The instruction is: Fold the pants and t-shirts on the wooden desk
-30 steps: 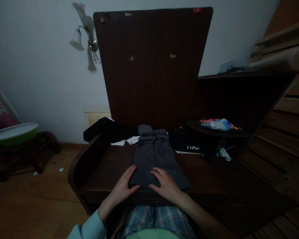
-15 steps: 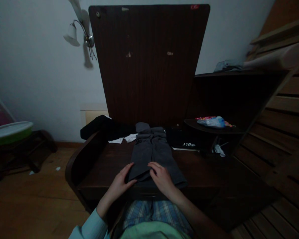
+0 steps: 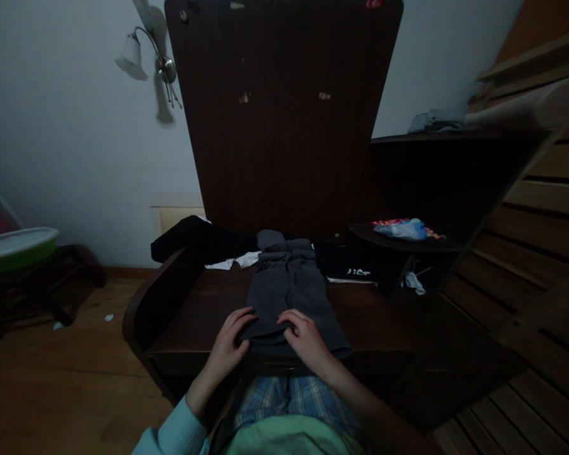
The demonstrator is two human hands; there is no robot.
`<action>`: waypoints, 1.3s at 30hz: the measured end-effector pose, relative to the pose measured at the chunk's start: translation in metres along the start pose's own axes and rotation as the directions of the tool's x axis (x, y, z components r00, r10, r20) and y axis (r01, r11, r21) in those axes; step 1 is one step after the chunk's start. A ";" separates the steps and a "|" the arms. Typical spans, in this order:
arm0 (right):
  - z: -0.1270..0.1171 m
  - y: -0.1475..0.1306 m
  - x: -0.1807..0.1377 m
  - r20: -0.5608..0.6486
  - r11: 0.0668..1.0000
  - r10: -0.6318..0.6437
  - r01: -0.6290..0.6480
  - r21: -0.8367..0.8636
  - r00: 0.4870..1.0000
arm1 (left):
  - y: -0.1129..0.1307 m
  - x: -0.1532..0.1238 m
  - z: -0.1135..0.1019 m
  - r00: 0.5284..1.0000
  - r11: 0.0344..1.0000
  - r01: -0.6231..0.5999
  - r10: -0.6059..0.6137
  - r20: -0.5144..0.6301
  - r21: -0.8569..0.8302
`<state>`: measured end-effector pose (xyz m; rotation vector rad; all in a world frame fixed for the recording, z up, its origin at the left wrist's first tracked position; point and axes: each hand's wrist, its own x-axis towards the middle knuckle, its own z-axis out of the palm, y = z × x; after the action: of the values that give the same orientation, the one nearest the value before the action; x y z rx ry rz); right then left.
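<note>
Your left hand (image 3: pixel 228 346) and right hand (image 3: pixel 307 341) sit side by side, fingers curled and gripping the near edge of the grey garment (image 3: pixel 287 291). The garment lies flat on the desk (image 3: pixel 384 322), extending away from both hands. Beyond it lies black clothing (image 3: pixel 189 235).

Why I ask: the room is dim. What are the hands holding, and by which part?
The left hand and right hand each pinch the grey folded garment by its near edge, left at the corner, right nearer the middle.
</note>
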<state>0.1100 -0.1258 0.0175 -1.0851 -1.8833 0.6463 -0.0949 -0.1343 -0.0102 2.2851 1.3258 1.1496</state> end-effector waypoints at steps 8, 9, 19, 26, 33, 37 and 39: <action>0.003 -0.008 0.004 -0.027 0.980 0.087 -0.080 0.182 0.996 | -0.008 -0.010 0.012 0.996 0.999 -0.007 0.011 -0.091 0.048; 0.004 -0.009 0.006 -0.030 0.973 0.095 -0.086 0.212 0.995 | -0.009 -0.011 0.012 0.995 0.996 -0.023 0.032 -0.097 0.086; 0.005 -0.008 0.016 -0.099 0.922 0.141 -0.094 0.375 0.985 | 0.002 -0.014 -0.001 0.984 0.925 -0.178 0.161 0.078 0.337; 0.005 -0.012 0.017 -0.143 0.936 0.151 -0.094 0.339 0.978 | -0.001 -0.015 0.004 0.988 0.947 -0.065 0.105 -0.113 0.314; -0.010 -0.001 -0.009 0.174 0.997 0.083 -0.082 -0.015 0.981 | -0.008 -0.026 -0.004 0.997 0.988 0.003 0.010 -0.083 0.155; -0.043 0.011 0.020 0.153 0.996 0.080 -0.075 -0.041 0.985 | 0.004 -0.025 -0.010 0.998 0.985 -0.051 0.046 0.031 0.165; -0.055 0.017 0.048 0.141 0.989 0.108 -0.092 -0.118 0.984 | 0.020 -0.017 -0.006 0.998 0.987 -0.056 0.050 0.043 0.150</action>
<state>0.1521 -0.0745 0.0524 -1.2397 -2.0214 0.7021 -0.0919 -0.1604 -0.0040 2.4501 1.3896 1.0481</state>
